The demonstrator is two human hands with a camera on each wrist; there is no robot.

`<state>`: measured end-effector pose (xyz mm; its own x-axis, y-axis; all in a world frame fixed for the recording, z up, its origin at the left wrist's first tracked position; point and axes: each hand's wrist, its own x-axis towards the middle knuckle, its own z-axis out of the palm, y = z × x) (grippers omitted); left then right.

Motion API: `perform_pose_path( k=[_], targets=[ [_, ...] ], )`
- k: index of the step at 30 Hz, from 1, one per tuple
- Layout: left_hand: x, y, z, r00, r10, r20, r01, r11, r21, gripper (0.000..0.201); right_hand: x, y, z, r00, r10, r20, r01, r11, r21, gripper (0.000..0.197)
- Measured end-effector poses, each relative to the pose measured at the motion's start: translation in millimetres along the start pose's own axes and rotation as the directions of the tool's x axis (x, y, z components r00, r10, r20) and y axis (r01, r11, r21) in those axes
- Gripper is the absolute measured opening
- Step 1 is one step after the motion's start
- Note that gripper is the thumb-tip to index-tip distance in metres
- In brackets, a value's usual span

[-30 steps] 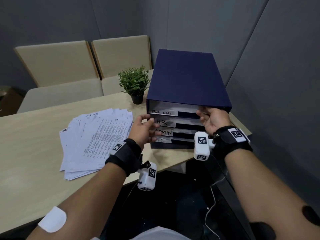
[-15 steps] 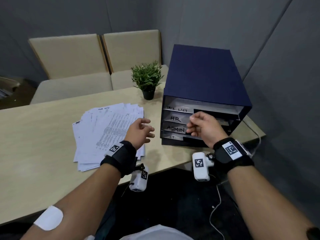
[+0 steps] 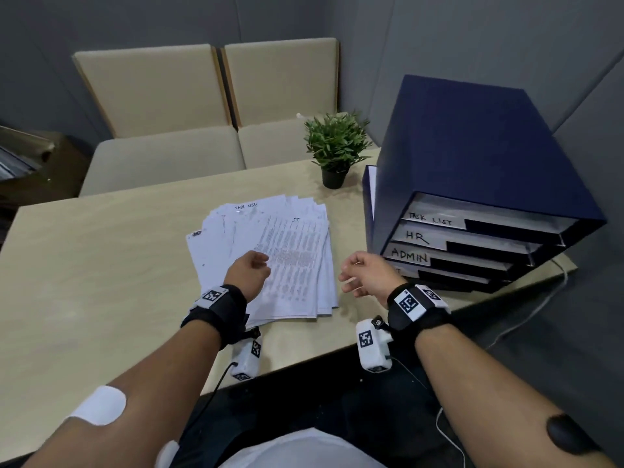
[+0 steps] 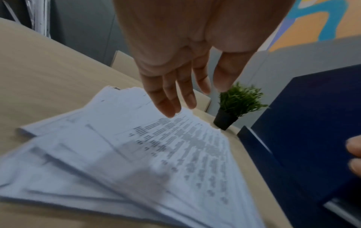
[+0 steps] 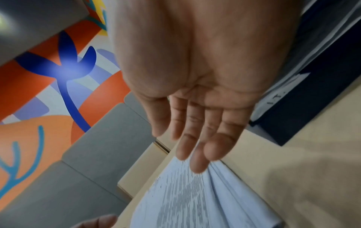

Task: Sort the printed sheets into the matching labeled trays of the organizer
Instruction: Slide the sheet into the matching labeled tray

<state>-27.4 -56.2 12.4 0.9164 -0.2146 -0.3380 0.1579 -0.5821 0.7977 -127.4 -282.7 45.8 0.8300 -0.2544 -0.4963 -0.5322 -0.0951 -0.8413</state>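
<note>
Your left hand (image 3: 248,273) hangs over the near left part of the fanned stack of printed sheets (image 3: 290,265), fingers loose and slack, holding nothing; the left wrist view shows the fingertips (image 4: 170,108) above the top page, not clearly touching it. The stack lies in the middle of the table (image 3: 101,265), its long axis running from the near edge toward the far edge, slightly tilted, with the pages spread out at the far end. A handwritten heading shows at the far end of the top sheet, so the label you need to read sits away from you.

Your right hand (image 3: 366,276) hovers just beside the stack's right edge, between it and the organizer (image 3: 472,163), fingers relaxed and empty. The organizer stands at the right end of the table, its tray fronts marked TASK LIST, HR, ADMIN and a lowest one partly hidden.

Your left hand is nearer the top sheet; your right is nearer the trays.
</note>
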Motion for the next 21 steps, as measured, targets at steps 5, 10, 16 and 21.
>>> perform_pose_path(
  k=[5,10,16,21],
  targets=[
    [19,-42,-22,0.996,-0.075,0.048,0.071,0.993,0.093,0.036,21,8,41,0.993,0.106,0.059,-0.099,0.988,-0.119,0.009],
    [28,-68,-28,0.990,-0.124,0.073,0.110,0.978,0.177,0.046,40,21,69,0.981,0.195,-0.002,-0.190,0.954,-0.230,0.009],
    [28,-83,-30,0.972,-0.139,0.191,0.063,0.931,0.360,0.067,66,41,91,0.947,0.224,-0.229,-0.294,0.891,-0.346,0.039],
    [31,-84,-34,0.954,-0.113,0.278,-0.002,0.925,0.381,0.070,70,42,105,0.947,0.204,-0.247,-0.287,0.883,-0.371,0.039]
  ],
)
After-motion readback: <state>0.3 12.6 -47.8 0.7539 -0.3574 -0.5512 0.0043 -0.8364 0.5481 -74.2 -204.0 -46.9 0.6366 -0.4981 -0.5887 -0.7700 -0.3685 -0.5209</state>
